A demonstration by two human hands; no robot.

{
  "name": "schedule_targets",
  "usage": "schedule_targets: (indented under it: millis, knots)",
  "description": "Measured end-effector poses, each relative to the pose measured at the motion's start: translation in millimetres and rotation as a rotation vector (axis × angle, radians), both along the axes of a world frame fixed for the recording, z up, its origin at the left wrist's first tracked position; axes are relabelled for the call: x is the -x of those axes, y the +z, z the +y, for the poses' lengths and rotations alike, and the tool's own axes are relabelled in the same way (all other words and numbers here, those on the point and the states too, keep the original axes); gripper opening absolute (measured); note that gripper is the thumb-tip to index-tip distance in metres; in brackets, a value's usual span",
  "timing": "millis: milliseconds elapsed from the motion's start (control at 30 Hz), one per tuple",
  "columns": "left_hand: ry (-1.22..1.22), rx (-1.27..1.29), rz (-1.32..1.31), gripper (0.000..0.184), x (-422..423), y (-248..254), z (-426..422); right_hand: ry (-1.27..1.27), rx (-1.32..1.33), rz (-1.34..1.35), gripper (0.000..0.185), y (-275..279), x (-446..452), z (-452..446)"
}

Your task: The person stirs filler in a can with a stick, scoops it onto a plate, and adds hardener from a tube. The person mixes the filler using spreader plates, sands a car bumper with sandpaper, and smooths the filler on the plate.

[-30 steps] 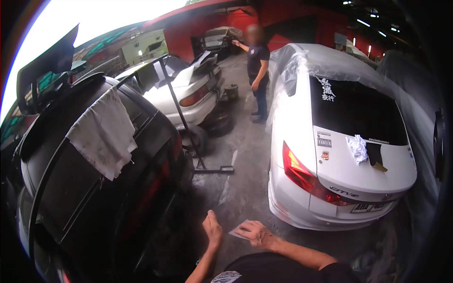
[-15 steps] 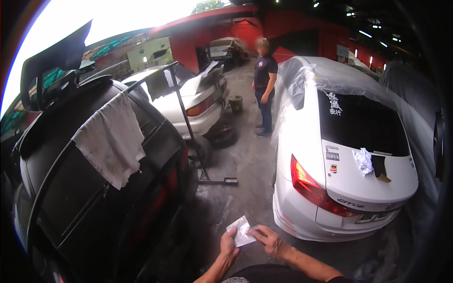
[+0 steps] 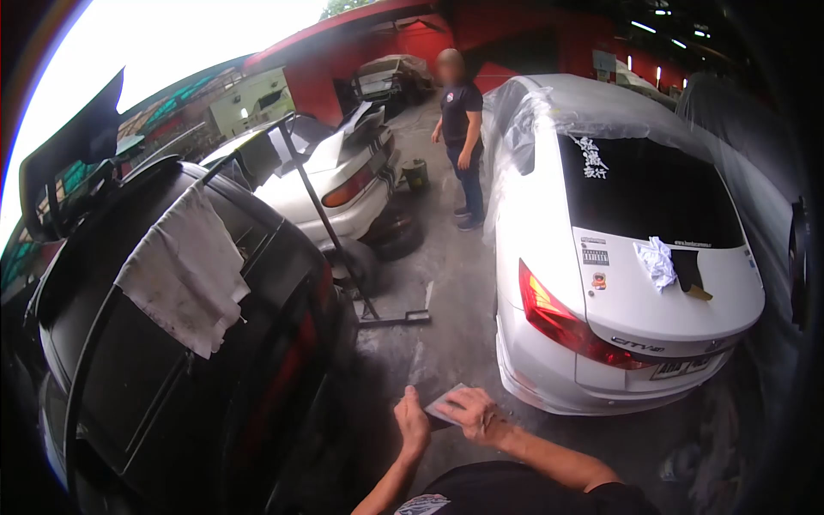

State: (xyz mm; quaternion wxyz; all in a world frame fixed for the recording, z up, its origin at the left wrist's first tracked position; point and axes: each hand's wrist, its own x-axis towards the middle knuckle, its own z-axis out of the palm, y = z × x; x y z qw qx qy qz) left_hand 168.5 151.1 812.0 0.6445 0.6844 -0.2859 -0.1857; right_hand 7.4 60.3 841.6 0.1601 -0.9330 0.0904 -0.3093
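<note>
Low in the middle of the view, my right hand (image 3: 472, 415) grips a thin, pale, flat sheet (image 3: 448, 399), its fingers lying over the top of it. The sheet is tilted, and part of it is covered by those fingers. Just to the left, my left hand (image 3: 413, 421) is closed with the thumb pointing up. A dark patch shows between the two hands; whether it is a piece in my left fingers or a shadow, I cannot tell.
A white car (image 3: 635, 296) under plastic film stands right, with crumpled white paper (image 3: 657, 263) and a dark sheet (image 3: 687, 273) on its trunk. A dark vehicle (image 3: 172, 343) stands left, behind a metal stand (image 3: 330, 219) with a hanging cloth (image 3: 184, 270). A person (image 3: 462, 137) stands ahead.
The pale sheet was held by both hands; now it lies under my right hand, and my left hand has come away from it. The view has shifted slightly.
</note>
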Motion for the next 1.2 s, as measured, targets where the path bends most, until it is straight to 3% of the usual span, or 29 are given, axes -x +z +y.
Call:
schedule_targets:
  millis: [167,200,233,333,367,433,500,567,633,700,767,800,867,900,1000,1067,1200]
  knots:
    - [0.123,0.075,0.051,0.052,-13,-6,-12,0.025,-0.037,0.044,0.047,-40,26,5]
    - [0.147,0.244,0.186,0.052,-20,-16,-25,0.036,-0.060,0.085,0.047,-51,31,1]
    - [0.176,0.210,0.067,0.052,-23,11,-23,0.048,-0.090,0.127,0.047,-57,34,1]
    - [0.156,0.277,0.046,0.050,-37,30,-22,0.080,-0.362,0.066,0.047,-23,39,-10]
    - [0.105,0.266,0.112,0.046,-40,27,-20,0.080,-0.364,0.073,0.047,-8,39,-15]
    - [0.054,0.252,0.180,0.043,-36,12,-23,0.050,-0.257,-0.217,0.051,22,35,-19]
    - [0.014,0.255,0.734,0.032,-15,-20,-27,0.126,-0.187,-0.196,0.051,39,34,-14]
    - [-0.147,0.106,1.065,0.031,6,-27,-15,0.200,-0.109,-0.180,0.052,37,36,-12]
    - [-0.178,0.226,1.107,0.031,22,-13,-10,0.114,-0.044,-0.076,0.056,15,38,-15]
    - [-0.104,0.272,0.979,0.031,26,2,-12,0.080,-0.095,-0.123,0.059,3,46,-28]
    - [-0.106,0.346,0.935,0.028,19,23,-8,0.106,-0.052,0.166,0.054,-2,60,-37]
    - [-0.140,0.384,0.834,0.028,11,24,-6,0.100,-0.055,0.164,0.054,-14,65,-38]
    - [-0.148,0.474,0.672,0.026,6,39,-5,-0.054,-0.412,0.079,0.054,-22,67,-36]
    - [-0.146,0.430,0.603,0.031,4,38,-6,-0.055,-0.407,0.084,0.054,-23,67,-42]
    - [-0.168,0.027,0.327,0.058,5,6,-2,-0.154,-0.249,-0.060,0.050,28,45,-37]
    - [-0.165,0.066,0.223,0.057,27,8,-4,0.009,-0.002,0.033,0.044,44,30,-33]
    - [-0.023,0.098,0.102,0.051,26,-1,-11,-0.041,0.075,-0.027,0.042,11,21,-1]
